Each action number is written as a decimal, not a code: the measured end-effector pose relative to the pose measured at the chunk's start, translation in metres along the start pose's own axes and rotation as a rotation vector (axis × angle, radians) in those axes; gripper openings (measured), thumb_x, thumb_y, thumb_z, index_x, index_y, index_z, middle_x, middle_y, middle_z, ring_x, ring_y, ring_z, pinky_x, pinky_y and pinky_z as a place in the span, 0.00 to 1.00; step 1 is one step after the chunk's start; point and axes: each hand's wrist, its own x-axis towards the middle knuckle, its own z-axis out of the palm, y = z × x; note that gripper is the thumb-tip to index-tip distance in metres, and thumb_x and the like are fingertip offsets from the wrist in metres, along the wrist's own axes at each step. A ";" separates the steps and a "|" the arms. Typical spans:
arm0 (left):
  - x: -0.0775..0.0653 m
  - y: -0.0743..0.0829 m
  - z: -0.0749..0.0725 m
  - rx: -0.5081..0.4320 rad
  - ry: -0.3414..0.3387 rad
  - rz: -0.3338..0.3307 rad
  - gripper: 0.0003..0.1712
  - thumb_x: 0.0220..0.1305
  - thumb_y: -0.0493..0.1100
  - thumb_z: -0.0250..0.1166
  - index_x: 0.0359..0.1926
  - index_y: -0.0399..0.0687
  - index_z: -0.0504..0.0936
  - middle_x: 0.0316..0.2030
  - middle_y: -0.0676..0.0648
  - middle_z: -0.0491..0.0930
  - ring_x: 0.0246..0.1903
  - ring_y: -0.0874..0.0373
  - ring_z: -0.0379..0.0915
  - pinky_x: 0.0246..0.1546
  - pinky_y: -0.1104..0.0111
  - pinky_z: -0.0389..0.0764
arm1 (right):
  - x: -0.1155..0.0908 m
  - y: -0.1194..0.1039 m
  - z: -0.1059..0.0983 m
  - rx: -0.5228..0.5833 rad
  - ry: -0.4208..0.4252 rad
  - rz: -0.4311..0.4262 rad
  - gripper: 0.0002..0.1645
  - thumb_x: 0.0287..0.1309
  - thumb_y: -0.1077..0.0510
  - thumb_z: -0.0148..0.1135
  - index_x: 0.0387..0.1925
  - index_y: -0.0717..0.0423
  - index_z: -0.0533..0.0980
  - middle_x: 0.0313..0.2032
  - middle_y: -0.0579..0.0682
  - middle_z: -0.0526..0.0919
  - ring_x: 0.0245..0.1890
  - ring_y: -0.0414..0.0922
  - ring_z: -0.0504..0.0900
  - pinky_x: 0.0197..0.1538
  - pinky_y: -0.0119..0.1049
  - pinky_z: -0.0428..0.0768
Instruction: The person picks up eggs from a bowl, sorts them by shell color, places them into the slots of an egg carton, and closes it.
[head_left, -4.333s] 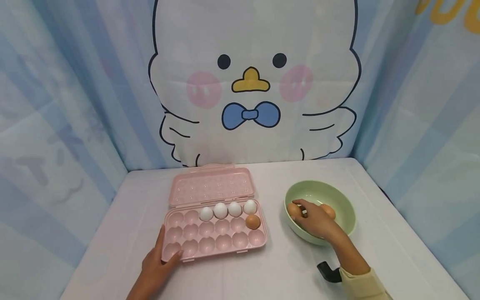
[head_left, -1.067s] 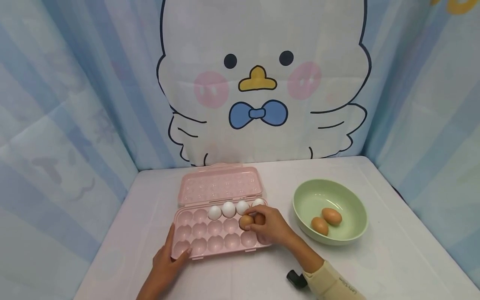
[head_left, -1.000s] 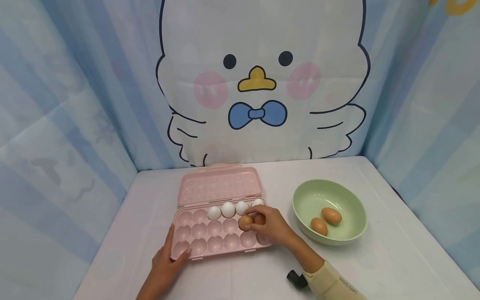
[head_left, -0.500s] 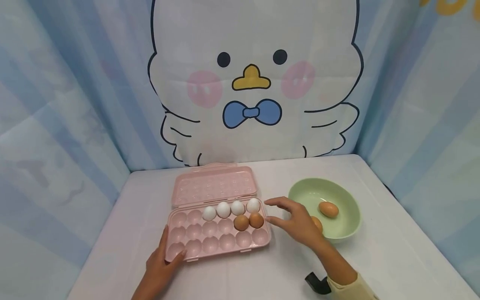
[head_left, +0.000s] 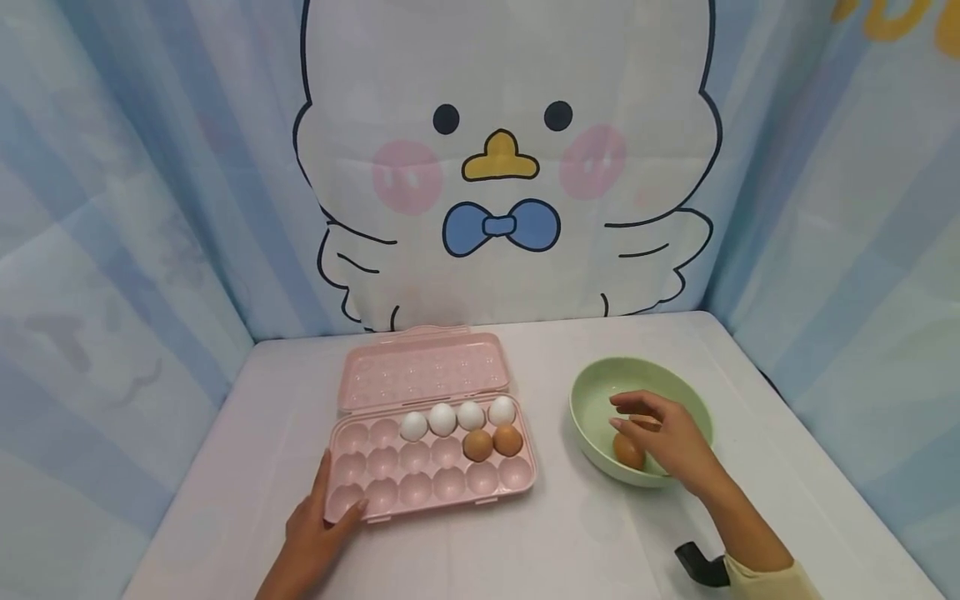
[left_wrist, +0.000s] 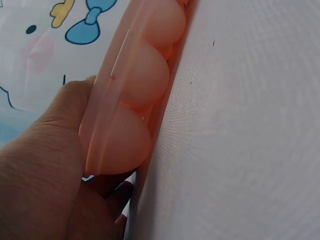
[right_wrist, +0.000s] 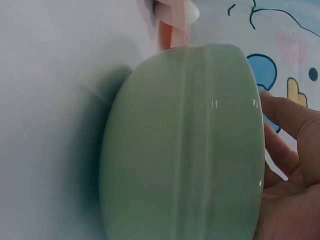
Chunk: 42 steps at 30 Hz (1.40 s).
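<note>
A pink egg carton [head_left: 415, 486] lies open on the table, its lid folded back. Several white eggs [head_left: 442, 419] fill part of its back row, and two brown eggs [head_left: 477, 446] sit side by side at the right of the middle row. My left hand [head_left: 311, 525] grips the carton's near left corner, thumb over the front edge. Over the green bowl [head_left: 600, 454] my right hand [head_left: 675, 437] hovers with fingers and thumb spread, holding nothing. Below the thumb a brown egg [head_left: 628, 452] shows in the bowl; another is mostly hidden behind the fingers.
The carton's lid [head_left: 423, 372] reaches toward the back of the white table [head_left: 525, 558]. A curtain with a cartoon bird [head_left: 502, 283] hangs behind, and cloth encloses both sides. A black curved piece [head_left: 701, 567] sits at the right wrist.
My right hand let go of a brown egg in the carton's middle row, then moved right to above the bowl. The left hand kept its grip on the carton corner.
</note>
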 end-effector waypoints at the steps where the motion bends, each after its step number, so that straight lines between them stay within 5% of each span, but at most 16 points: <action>1: 0.000 0.000 0.000 -0.002 0.000 -0.001 0.62 0.70 0.63 0.65 0.83 0.49 0.32 0.75 0.25 0.55 0.71 0.26 0.56 0.67 0.37 0.58 | -0.001 0.001 -0.001 0.007 -0.001 0.013 0.24 0.67 0.57 0.71 0.59 0.65 0.78 0.56 0.62 0.82 0.58 0.58 0.81 0.54 0.28 0.79; 6: 0.001 -0.002 0.000 -0.015 -0.001 -0.002 0.62 0.70 0.63 0.66 0.83 0.50 0.31 0.76 0.26 0.53 0.72 0.28 0.55 0.68 0.39 0.58 | 0.000 0.004 -0.003 -0.016 -0.014 0.055 0.23 0.67 0.58 0.71 0.59 0.65 0.79 0.56 0.62 0.83 0.57 0.59 0.82 0.53 0.28 0.79; 13: 0.001 0.000 0.002 -0.013 -0.003 0.002 0.62 0.71 0.61 0.66 0.83 0.49 0.31 0.77 0.28 0.51 0.73 0.30 0.54 0.68 0.40 0.58 | 0.005 0.001 0.002 -0.096 -0.065 0.139 0.21 0.67 0.59 0.70 0.57 0.64 0.80 0.54 0.59 0.84 0.54 0.57 0.83 0.53 0.43 0.82; 19: 0.000 0.000 0.003 -0.022 -0.008 -0.011 0.62 0.70 0.63 0.65 0.83 0.50 0.31 0.78 0.30 0.50 0.73 0.30 0.54 0.68 0.40 0.58 | 0.009 -0.002 0.008 -0.128 -0.142 0.242 0.18 0.73 0.51 0.64 0.55 0.59 0.83 0.51 0.52 0.86 0.53 0.53 0.83 0.53 0.46 0.79; 25: 0.001 -0.002 0.002 -0.026 -0.011 -0.009 0.63 0.69 0.65 0.65 0.83 0.49 0.31 0.78 0.29 0.50 0.73 0.29 0.52 0.68 0.39 0.56 | 0.012 -0.005 0.011 -0.017 -0.177 0.303 0.22 0.77 0.48 0.58 0.54 0.62 0.83 0.51 0.55 0.86 0.52 0.52 0.84 0.51 0.43 0.82; 32: 0.001 -0.002 0.002 -0.019 0.002 -0.001 0.63 0.69 0.65 0.65 0.84 0.50 0.32 0.78 0.29 0.50 0.73 0.29 0.53 0.68 0.39 0.57 | 0.013 -0.007 0.011 0.094 -0.250 0.282 0.22 0.80 0.51 0.53 0.56 0.63 0.82 0.54 0.56 0.85 0.54 0.52 0.82 0.52 0.38 0.80; 37: 0.001 -0.003 0.003 -0.016 0.013 0.007 0.62 0.70 0.63 0.65 0.84 0.49 0.33 0.78 0.30 0.51 0.73 0.29 0.53 0.68 0.39 0.57 | 0.012 -0.011 0.012 0.032 -0.246 0.271 0.20 0.75 0.45 0.60 0.54 0.54 0.84 0.53 0.49 0.84 0.51 0.46 0.78 0.54 0.42 0.76; 42: 0.002 -0.003 0.002 -0.010 0.010 0.005 0.62 0.70 0.64 0.65 0.84 0.50 0.32 0.78 0.30 0.51 0.73 0.30 0.54 0.68 0.40 0.57 | 0.010 -0.011 0.012 0.011 -0.241 0.190 0.19 0.66 0.56 0.70 0.56 0.55 0.82 0.53 0.53 0.82 0.46 0.49 0.78 0.48 0.44 0.78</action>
